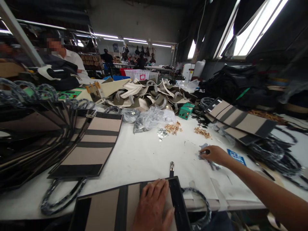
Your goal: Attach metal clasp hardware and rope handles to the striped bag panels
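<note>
Panel [101, 207] lies beneath left fingers [157, 189], laid flat; right fingers [204, 156] curl over grey pieces [204, 145], grip unclear.

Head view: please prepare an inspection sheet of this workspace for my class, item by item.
Surface: flat white worktable, partly covered.
Job's things: beige rectangular panel with black stripes, at the near edge; dark loop handle in clear plastic at its right; small grey pieces.
Clutter: crumpled clear plastic bags, small golden pieces, green box.
Hands: left hand resting on the panel; right hand at the grey pieces, grip unclear.
Cables: thin pale line hanging overhead, possibly a cord.
Surroundings: person in white, left; bright windows, right.
</note>
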`<state>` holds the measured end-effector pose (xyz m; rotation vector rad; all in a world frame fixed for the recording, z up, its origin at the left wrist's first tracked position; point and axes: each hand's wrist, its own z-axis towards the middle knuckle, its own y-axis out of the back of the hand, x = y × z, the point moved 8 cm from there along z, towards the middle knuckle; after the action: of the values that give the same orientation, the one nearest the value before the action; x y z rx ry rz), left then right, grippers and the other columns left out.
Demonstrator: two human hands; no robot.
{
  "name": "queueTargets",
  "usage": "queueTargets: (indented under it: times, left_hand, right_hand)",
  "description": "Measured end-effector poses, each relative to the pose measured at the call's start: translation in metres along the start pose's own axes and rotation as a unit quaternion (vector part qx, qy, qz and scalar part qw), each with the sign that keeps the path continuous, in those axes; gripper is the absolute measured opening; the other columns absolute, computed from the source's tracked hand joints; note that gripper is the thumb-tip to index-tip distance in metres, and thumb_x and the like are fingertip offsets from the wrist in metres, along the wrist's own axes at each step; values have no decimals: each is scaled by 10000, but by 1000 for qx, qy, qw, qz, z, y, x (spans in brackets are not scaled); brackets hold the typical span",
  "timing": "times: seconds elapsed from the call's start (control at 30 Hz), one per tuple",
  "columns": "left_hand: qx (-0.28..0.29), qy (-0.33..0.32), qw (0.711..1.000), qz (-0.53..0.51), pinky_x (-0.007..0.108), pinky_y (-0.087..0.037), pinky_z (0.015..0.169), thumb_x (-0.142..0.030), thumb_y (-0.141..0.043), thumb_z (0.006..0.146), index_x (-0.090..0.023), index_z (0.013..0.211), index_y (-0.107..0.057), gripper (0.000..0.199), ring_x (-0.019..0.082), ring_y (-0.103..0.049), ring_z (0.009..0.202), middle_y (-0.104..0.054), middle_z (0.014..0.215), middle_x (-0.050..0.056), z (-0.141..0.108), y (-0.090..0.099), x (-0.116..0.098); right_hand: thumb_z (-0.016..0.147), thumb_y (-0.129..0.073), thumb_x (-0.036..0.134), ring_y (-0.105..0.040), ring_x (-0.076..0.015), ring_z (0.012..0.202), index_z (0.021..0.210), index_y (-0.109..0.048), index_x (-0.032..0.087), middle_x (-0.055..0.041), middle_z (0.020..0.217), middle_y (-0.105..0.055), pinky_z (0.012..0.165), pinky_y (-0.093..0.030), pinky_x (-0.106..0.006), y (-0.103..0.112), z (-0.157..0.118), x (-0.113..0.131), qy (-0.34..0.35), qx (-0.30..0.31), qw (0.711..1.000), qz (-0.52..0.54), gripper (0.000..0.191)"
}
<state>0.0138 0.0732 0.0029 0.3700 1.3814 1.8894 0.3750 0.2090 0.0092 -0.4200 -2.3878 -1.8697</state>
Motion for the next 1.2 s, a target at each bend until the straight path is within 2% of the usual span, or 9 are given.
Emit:
queueTargets:
  times: [0.1,0.23,0.37,0.6,0.77,0.83,0.93,1.1,1.2]
  left_hand:
    - [19,28,999,-9,448,-401,1107,-385,-664,880,-227,1526,-421,708,279,-504,1332,-557,1501,52,0,3,-2]
    - [46,61,997,-32,481,-403,1131,-361,-654,893,-248,1511,-446,662,288,-506,1341,-562,1491,62,2,9,-6]
    - [62,82,993,-51,494,-392,1156,-359,-646,895,-252,1511,-449,656,292,-494,1358,-554,1493,79,3,16,-10]
    - [84,108,989,-64,486,-360,1180,-371,-676,876,-258,1494,-469,662,278,-468,1369,-545,1490,70,5,24,-18]
    - [91,104,988,-71,472,-365,1158,-442,-658,909,-263,1475,-495,616,272,-473,1346,-549,1465,67,8,27,-20]
    - [91,105,988,-72,471,-366,1150,-472,-661,908,-255,1464,-509,616,276,-469,1344,-545,1463,73,9,28,-19]
    - [90,105,987,-79,466,-363,1143,-498,-670,902,-248,1454,-519,625,275,-465,1338,-546,1462,73,10,29,-18]
    - [89,105,987,-82,452,-362,1137,-499,-680,894,-236,1456,-509,644,262,-464,1331,-546,1460,57,10,28,-16]
    - [85,110,987,-84,460,-354,1143,-514,-687,881,-239,1446,-517,652,273,-456,1335,-542,1463,61,10,26,-14]
  right_hand:
    - [839,-702,356,-707,-247,988,1086,-799,281,-45,1112,-767,847,-511,-304,-8,-3,-6,-8,-24,1000,8,275]
    - [852,-694,348,-709,-229,955,974,-804,282,-24,1036,-774,806,-508,-283,-9,-7,-6,4,-42,999,22,177]
    - [855,-700,368,-701,-225,987,1024,-802,303,-16,1086,-760,828,-511,-281,-9,-14,-4,37,-57,997,36,209]
    - [823,-676,314,-706,-244,911,907,-802,284,-33,1002,-760,760,-509,-307,-18,-21,-4,57,-50,996,49,155]
    - [840,-634,314,-709,-243,822,884,-783,260,-49,941,-765,674,-483,-308,-17,-25,-3,64,-30,996,57,164]
    - [853,-616,323,-705,-243,809,872,-774,250,-49,909,-767,683,-485,-310,-14,-30,4,73,-20,995,61,175]
    - [864,-613,368,-691,-241,842,881,-771,246,-40,915,-771,728,-485,-305,-11,-51,43,128,14,988,81,200]
    - [868,-580,374,-618,-197,714,892,-758,215,-10,772,-723,651,-444,-278,-20,-101,154,246,113,946,180,239]
    - [837,-587,330,-605,-187,707,855,-743,192,-12,740,-697,659,-441,-271,-33,-112,200,278,160,930,182,209]
